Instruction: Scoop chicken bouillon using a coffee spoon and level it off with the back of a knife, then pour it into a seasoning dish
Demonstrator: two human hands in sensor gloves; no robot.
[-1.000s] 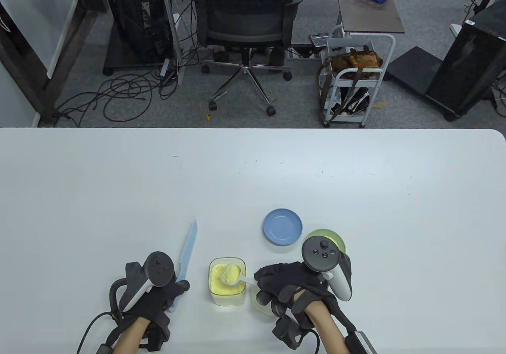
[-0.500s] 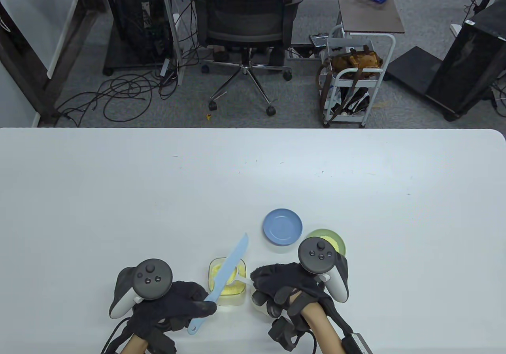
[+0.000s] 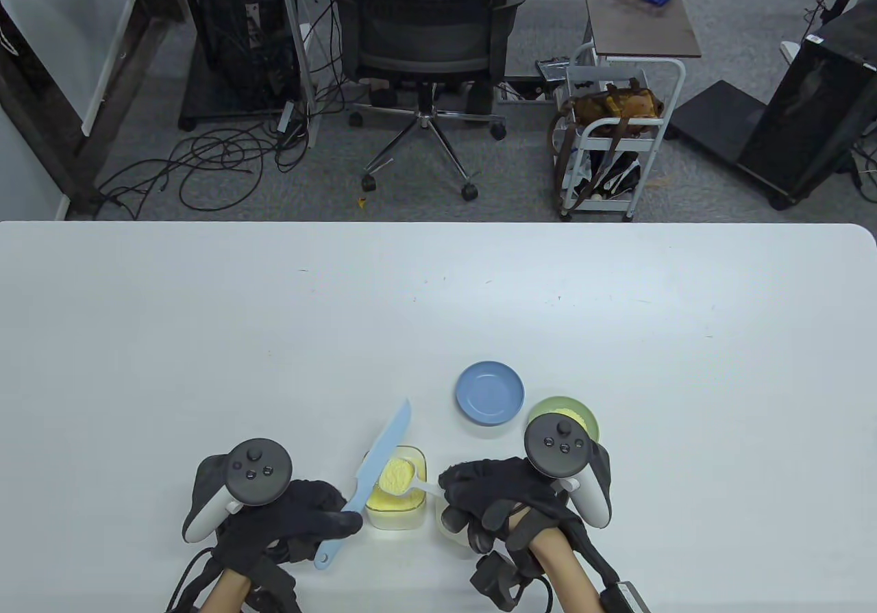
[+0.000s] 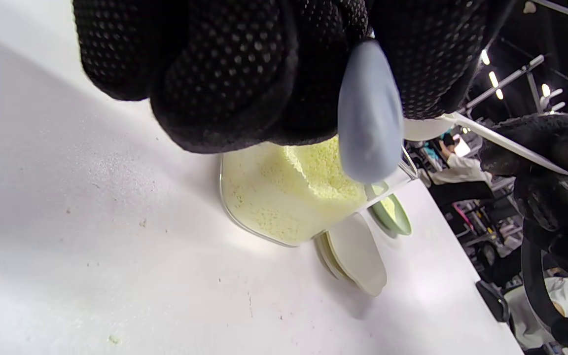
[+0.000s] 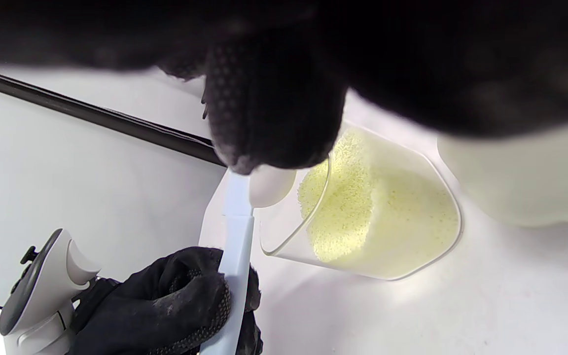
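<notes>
The right hand [image 3: 503, 500] pinches the white handle of the coffee spoon [image 3: 405, 477], fingers curled round it. The spoon's bowl, filled with yellow chicken bouillon, sits over the clear container [image 3: 396, 488], its long axis running from the right hand leftward and slightly away. The left hand [image 3: 294, 520] grips the handle of the pale blue knife [image 3: 380, 459], fingers closed on it. The blade points away and to the right, crossing the container's left rim just beside the spoon bowl. In the right wrist view the blade [image 5: 237, 231] meets the spoon's edge. Judged: the granules are loose and light and will spill at any tilt, so the spoon wants holding level, well back on the handle; the knife looks stiff, light plastic. The blue seasoning dish [image 3: 490, 392] lies empty, near, beyond the container
</notes>
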